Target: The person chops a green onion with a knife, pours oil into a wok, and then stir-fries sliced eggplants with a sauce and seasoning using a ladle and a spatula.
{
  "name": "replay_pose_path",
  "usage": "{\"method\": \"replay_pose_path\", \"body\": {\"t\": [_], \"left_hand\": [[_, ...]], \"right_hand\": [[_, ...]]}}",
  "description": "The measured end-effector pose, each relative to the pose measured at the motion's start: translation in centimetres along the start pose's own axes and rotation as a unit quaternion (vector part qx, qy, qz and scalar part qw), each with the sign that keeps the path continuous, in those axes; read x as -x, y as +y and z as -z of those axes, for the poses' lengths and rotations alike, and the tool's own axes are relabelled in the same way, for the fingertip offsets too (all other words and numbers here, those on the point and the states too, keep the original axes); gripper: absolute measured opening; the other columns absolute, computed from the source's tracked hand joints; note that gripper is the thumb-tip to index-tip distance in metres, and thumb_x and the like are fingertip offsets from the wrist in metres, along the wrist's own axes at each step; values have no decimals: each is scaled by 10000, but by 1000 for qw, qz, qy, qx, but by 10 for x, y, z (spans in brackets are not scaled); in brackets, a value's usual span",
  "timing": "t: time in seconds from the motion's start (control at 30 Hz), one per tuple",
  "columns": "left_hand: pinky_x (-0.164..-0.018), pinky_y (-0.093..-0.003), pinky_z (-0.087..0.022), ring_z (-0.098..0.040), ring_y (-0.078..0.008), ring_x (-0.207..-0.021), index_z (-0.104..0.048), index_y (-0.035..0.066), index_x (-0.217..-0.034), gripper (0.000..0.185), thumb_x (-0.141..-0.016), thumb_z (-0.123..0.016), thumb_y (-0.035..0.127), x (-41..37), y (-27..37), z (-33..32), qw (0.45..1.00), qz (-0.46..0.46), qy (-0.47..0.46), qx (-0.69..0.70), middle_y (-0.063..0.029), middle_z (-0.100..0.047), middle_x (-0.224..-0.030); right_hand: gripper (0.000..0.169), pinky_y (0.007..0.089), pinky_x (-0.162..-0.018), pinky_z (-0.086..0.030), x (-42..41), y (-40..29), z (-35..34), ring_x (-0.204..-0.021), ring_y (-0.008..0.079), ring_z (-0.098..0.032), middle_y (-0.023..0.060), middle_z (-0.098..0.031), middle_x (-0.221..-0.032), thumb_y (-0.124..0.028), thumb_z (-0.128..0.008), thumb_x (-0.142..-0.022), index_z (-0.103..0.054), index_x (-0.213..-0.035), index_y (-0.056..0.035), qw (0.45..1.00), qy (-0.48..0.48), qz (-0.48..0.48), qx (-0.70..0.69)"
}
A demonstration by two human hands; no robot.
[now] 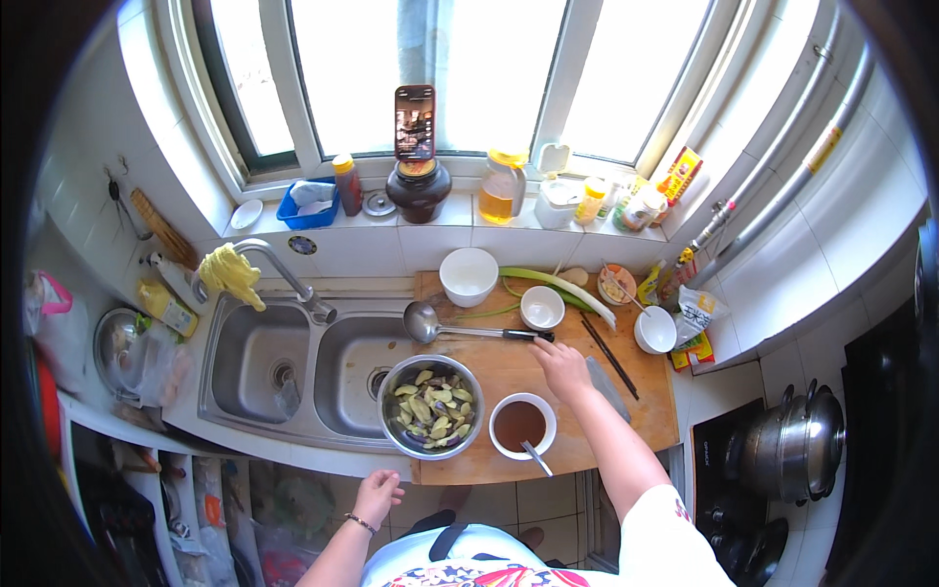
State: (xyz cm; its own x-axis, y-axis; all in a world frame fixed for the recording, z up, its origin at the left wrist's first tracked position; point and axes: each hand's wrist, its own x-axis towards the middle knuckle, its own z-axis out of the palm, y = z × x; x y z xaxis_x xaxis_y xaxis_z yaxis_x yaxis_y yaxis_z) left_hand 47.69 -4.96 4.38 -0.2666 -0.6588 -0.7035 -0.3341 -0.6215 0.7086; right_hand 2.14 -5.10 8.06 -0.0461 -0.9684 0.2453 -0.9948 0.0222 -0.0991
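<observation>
My right hand [563, 369] reaches over the wooden cutting board [506, 374]. Its fingertips are at the black handle of a steel ladle [469, 333]; whether they grip it I cannot tell. The bowl of the ladle overhangs the sink edge. My left hand [379, 497] hangs in front of the counter with loosely bent fingers and nothing in it. Between the hands stand a steel bowl of cut eggplant pieces [433, 411] and a white bowl of brown liquid [519, 428], which has a spoon [537, 458] leaning in it.
A cleaver [605, 389] and chopsticks [609, 356] lie right of my right hand. Behind are white bowls [469, 277], a scallion [565, 282] and a small bowl of chopped food [616, 284]. A double sink [260, 359] lies left; a steel pot [792, 444] stands at right.
</observation>
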Motion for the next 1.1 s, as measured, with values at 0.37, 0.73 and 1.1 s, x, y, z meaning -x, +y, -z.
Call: {"method": "replay_pose_path", "body": {"t": [0.37, 0.73, 1.1], "left_hand": [[-731, -266, -529, -644, -125, -823, -624, 25, -1098, 279, -1024, -525, 275, -8, 25, -18, 997, 1, -68, 38, -74, -684, -996], [-756, -272, -528, -650, -145, -863, -618, 1, -1131, 325, -1030, -515, 291, -7, 9, -23, 993, 43, -105, -23, -88, -674, -1003], [-763, -276, -514, -642, -138, -854, -625, 20, -1081, 354, -1013, -540, 357, -24, 25, -28, 992, 29, -117, 33, -80, -683, -975]], "right_hand": [[308, 352, -701, -569, -67, -8, -58, -920, 235, -669, 100, -611, -1007, -114, -518, -909, -578, -1196, -21, 978, -151, -37, 137], [206, 430, -760, -553, -55, -3, -41, -884, 312, -669, 134, -640, -964, -191, -587, -879, -613, -1010, -34, 981, -184, 4, 59], [325, 448, -796, -491, -22, -30, 50, -927, 368, -642, 204, -669, -931, -272, -629, -900, -566, -1086, -13, 898, -275, -195, -283]]}}
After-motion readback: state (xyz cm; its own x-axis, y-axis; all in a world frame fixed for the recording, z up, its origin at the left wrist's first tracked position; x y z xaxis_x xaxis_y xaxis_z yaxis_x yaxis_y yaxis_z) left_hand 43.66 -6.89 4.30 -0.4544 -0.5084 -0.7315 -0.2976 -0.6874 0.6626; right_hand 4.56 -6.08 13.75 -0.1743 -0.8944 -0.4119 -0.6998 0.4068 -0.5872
